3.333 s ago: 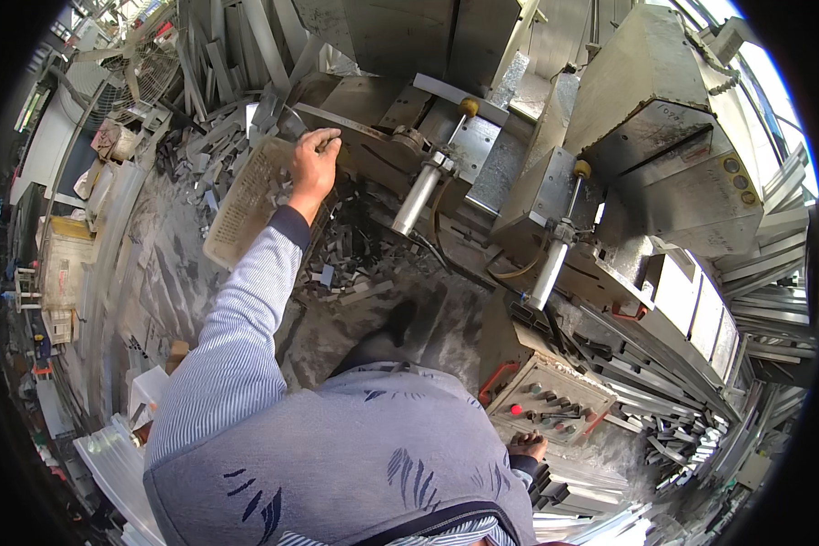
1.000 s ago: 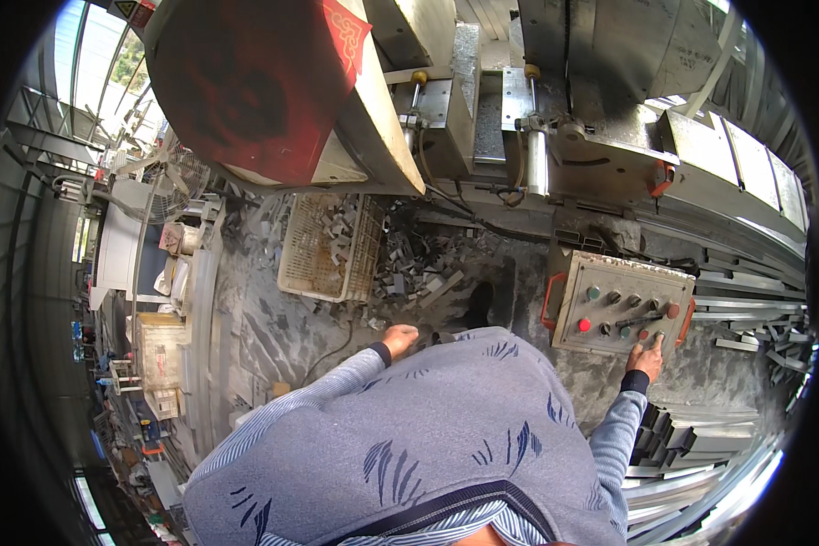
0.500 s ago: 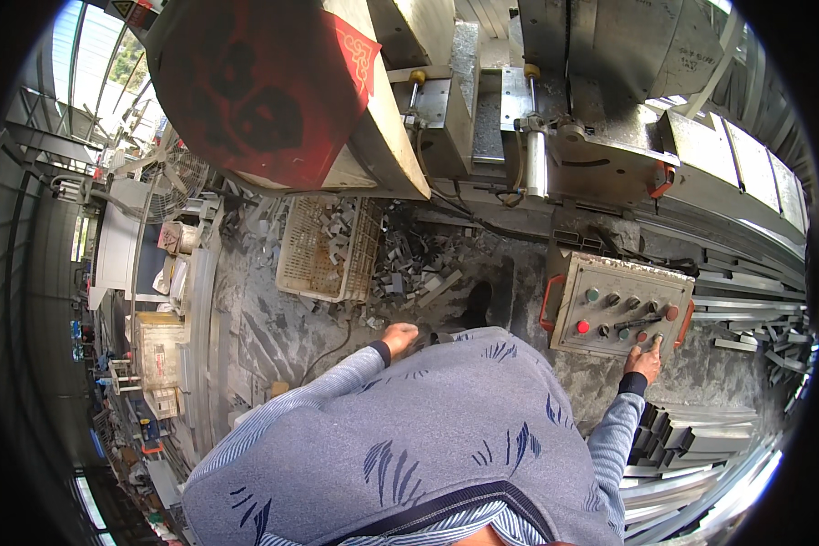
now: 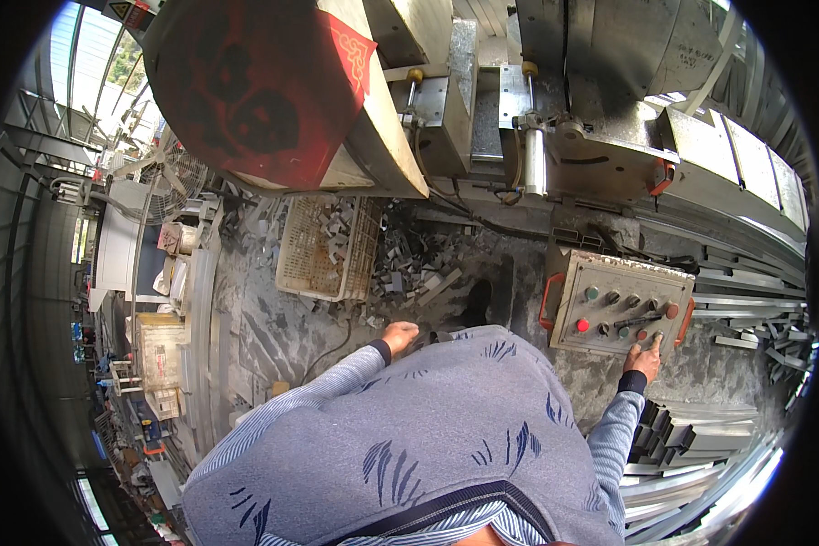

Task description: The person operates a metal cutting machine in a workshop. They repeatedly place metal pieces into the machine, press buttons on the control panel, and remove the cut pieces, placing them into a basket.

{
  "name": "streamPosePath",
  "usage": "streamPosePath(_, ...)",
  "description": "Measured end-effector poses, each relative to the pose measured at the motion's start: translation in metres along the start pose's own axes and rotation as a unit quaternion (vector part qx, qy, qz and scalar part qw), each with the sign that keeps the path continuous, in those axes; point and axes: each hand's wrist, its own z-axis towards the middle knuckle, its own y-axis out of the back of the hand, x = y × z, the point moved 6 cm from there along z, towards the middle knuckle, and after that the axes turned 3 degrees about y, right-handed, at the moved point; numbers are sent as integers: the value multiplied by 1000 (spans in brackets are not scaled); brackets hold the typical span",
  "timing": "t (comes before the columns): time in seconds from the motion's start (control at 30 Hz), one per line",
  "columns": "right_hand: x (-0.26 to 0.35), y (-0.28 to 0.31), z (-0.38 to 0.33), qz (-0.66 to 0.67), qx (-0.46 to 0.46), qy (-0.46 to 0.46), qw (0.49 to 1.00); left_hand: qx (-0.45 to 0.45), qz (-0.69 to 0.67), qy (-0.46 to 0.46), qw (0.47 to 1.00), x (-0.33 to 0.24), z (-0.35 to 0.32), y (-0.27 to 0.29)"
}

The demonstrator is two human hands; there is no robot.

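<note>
My right hand (image 4: 644, 358) reaches out to the grey control box (image 4: 615, 302), one finger on a button at its lower right corner; the box carries red and green buttons and orange side handles. My left hand (image 4: 399, 337) hangs by my hip with the fingers loosely curled and nothing visible in it. Ahead stands the metal cutting machine (image 4: 555, 136) with its cylinders and clamps. A pale plastic crate (image 4: 326, 247) holding several short metal offcuts sits on the floor to the left of it, more offcuts (image 4: 417, 268) lying loose beside it.
A large drum-like machine cover with a red sheet (image 4: 264, 86) looms at the upper left. Long aluminium profiles (image 4: 755, 300) are stacked at the right and lower right. A fan (image 4: 159, 173) and cluttered shelves line the left side.
From 3.3 s ago my left hand came back from the crate area to my hip and I turned toward the control box. Over the last second both hands stay nearly still.
</note>
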Motion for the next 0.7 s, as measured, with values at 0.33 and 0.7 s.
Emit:
streamPosePath(0.33,0,0,0,6,2,6,1000,2,-2,-34,999,2,6,-1)
streamPosePath(0.7,0,1,0,9,12,-5,1000,29,-43,17,999,-19,-7,1)
